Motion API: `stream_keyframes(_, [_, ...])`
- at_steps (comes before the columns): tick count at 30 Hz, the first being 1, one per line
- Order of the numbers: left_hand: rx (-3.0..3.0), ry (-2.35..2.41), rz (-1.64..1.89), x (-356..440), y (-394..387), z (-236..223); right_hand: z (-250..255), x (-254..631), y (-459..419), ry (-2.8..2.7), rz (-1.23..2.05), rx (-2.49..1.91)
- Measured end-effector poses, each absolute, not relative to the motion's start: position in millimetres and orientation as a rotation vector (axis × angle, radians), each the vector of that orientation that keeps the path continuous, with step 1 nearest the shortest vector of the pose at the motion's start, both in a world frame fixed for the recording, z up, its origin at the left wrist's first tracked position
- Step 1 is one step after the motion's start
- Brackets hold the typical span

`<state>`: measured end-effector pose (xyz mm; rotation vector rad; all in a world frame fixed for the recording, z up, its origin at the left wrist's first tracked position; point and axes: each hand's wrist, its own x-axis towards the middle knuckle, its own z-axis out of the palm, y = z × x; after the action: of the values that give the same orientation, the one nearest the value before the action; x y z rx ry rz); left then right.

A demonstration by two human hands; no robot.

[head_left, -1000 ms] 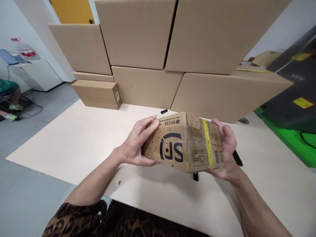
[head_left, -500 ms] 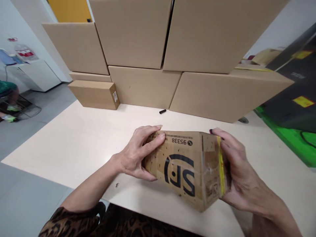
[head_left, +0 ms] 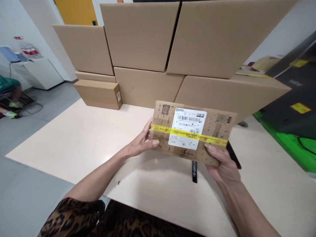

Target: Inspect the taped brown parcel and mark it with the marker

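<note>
Both hands hold a brown cardboard parcel (head_left: 163, 144) tilted up above the table, its labelled face turned toward me. A white shipping label (head_left: 189, 118) is stuck on that face, with yellow tape (head_left: 214, 139) running lengthwise across it. My left hand (head_left: 140, 141) grips the left end, thumb on the front. My right hand (head_left: 224, 163) grips the lower right corner, thumb on the front and fingers hidden behind. On the table below the parcel lies a black strip-like object (head_left: 195, 172) with pale lettering. Another dark object (head_left: 233, 154) shows partly beside my right hand.
Large cardboard boxes (head_left: 138, 36) stand stacked along the back of the pale table (head_left: 49, 141). A smaller box (head_left: 98, 95) sits in front of them at the left. A dark case (head_left: 288, 95) stands at the right by green material (head_left: 298, 151). A seated person's leg (head_left: 16, 92) shows far left.
The parcel has been turned from its side with the large black logo to its labelled face, and raised. My right hand has shifted to its lower corner. The black strip-like object now shows beneath.
</note>
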<state>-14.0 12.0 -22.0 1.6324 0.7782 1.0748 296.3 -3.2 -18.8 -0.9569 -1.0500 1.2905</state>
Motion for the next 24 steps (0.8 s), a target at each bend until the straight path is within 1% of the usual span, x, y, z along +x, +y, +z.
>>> stream_keyframes(3, [1.330, 0.845, 1.015, -8, 12, -19, -31, 293, 5, -1.044, 1.392, -0.938])
stream_keyframes(7, [1.184, 0.928, 1.109, -12, 17, -17, -44, 301, 12, -1.064, 1.371, -0.899])
stream_keyframes(16, [1.345, 0.792, 0.997, -19, 13, -12, -42, 305, 7, -0.756, 1.360, -0.918])
stream_keyframes(20, [1.382, 0.877, 0.937, -26, 11, -9, -42, 306, 2, -0.903, 1.352, -0.856])
stream_keyframes(24, [1.352, 0.774, 1.051, -21, 6, -5, -47, 304, -5, -1.119, 1.290, -0.847])
